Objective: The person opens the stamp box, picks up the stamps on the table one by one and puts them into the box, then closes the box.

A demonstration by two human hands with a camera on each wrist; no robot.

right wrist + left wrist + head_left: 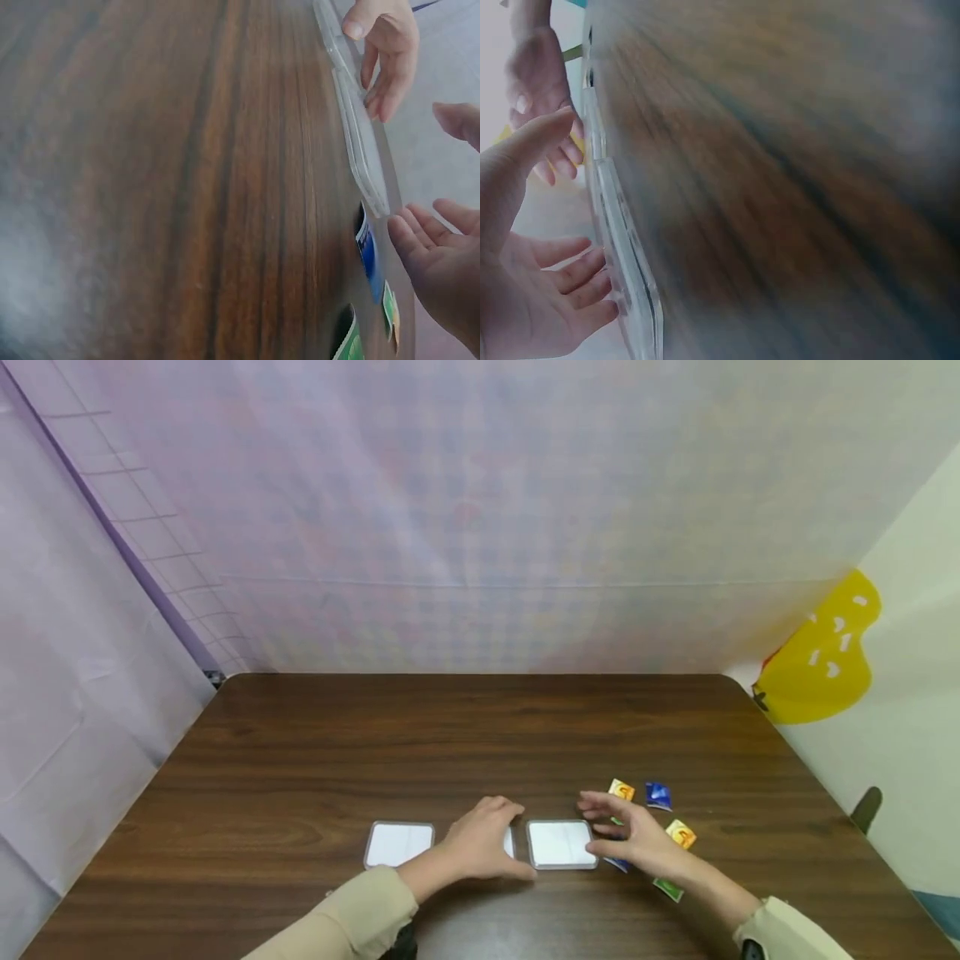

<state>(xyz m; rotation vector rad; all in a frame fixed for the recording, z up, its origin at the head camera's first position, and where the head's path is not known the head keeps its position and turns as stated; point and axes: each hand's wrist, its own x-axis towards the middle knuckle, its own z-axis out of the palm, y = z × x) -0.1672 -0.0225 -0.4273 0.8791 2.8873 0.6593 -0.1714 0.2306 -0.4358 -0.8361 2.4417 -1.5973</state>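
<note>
Three flat, clear-edged rectangular cases with white faces lie in a row on the table: a left case [400, 845], a middle case [511, 842] and a right case [561, 845]. My left hand [483, 842] hovers over the middle case, covering most of it, with thumb and fingers spread apart. Beside the right case is my right hand [641, 839], its fingers loosely extended and nothing gripped. Whether its fingertips touch that case, I cannot tell. Small colourful packets lie around and partly under the right hand, including a blue packet [367, 255] and a green packet [350, 341].
The brown wooden table [450, 735] runs back to a pale curtain [480, 527]. Right of the hand lie another blue packet [658, 796], an orange-yellow packet [681, 833] and a green one. A yellow decoration [821, 660] is on the right wall.
</note>
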